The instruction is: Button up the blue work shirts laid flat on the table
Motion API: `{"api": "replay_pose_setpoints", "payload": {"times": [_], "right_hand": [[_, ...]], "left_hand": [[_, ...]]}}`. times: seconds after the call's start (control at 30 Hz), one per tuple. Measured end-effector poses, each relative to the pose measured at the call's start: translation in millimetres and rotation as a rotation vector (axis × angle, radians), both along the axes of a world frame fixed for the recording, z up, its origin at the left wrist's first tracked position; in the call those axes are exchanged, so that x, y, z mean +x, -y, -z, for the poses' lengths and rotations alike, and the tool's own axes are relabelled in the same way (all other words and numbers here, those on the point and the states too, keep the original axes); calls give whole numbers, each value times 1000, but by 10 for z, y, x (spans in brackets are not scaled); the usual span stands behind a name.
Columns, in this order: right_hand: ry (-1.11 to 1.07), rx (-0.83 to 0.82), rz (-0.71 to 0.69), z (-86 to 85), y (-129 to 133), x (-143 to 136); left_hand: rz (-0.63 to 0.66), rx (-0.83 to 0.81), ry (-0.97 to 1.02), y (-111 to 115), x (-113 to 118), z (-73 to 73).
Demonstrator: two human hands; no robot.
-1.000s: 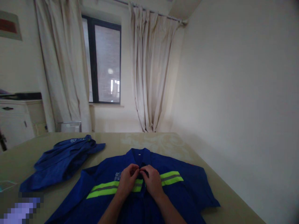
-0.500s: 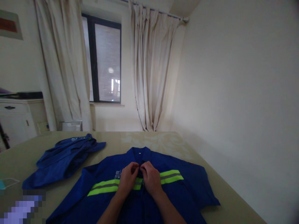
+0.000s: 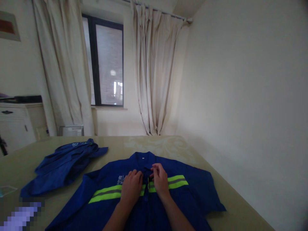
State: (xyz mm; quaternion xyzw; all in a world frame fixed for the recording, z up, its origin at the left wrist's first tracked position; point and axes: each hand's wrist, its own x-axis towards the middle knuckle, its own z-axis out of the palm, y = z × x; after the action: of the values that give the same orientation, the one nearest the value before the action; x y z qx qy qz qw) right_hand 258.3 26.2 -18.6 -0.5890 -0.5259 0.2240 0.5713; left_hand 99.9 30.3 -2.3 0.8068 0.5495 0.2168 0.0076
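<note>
A blue work jacket [image 3: 178, 205] with yellow-green and grey reflective stripes lies front up, its collar pointing away from me. My left hand [image 3: 132, 186] rests on the chest beside the white printed logo, its fingers curled over the edge of the front opening. To the right of the opening, my right hand [image 3: 160, 181] is just above the cloth. Its thumb and forefinger are apart, and I see nothing between them. The front edges part slightly between my hands. Any button there is too small to make out.
A second, crumpled blue garment [image 3: 64, 165] lies at the left on the pale tabletop [image 3: 115, 144]. A face mask [image 3: 7, 190] and a blurred purple patch are at the lower left. The wall [image 3: 252, 112] runs along the right side; curtains and a window stand behind.
My right hand has moved slightly right and up, away from the left, and its fingers have spread. My left hand has turned knuckles up over the jacket's edge. The view has shifted slightly.
</note>
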Motion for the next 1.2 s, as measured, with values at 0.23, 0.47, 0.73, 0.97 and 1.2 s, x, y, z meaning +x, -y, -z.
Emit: {"api": "replay_pose_setpoints", "payload": {"times": [0.23, 0.47, 0.73, 0.97, 1.2], "right_hand": [[540, 27, -301, -166, 202, -166], [304, 0, -19, -44, 91, -57], [591, -98, 119, -105, -173, -16], [730, -81, 94, -219, -429, -82], [834, 70, -155, -135, 323, -240]], "left_hand": [[21, -26, 128, -28, -57, 2], [-67, 11, 56, -45, -44, 19], [-53, 37, 16, -146, -5, 129], [-85, -50, -94, -487, -23, 203], [-64, -18, -75, -742, -103, 119]]}}
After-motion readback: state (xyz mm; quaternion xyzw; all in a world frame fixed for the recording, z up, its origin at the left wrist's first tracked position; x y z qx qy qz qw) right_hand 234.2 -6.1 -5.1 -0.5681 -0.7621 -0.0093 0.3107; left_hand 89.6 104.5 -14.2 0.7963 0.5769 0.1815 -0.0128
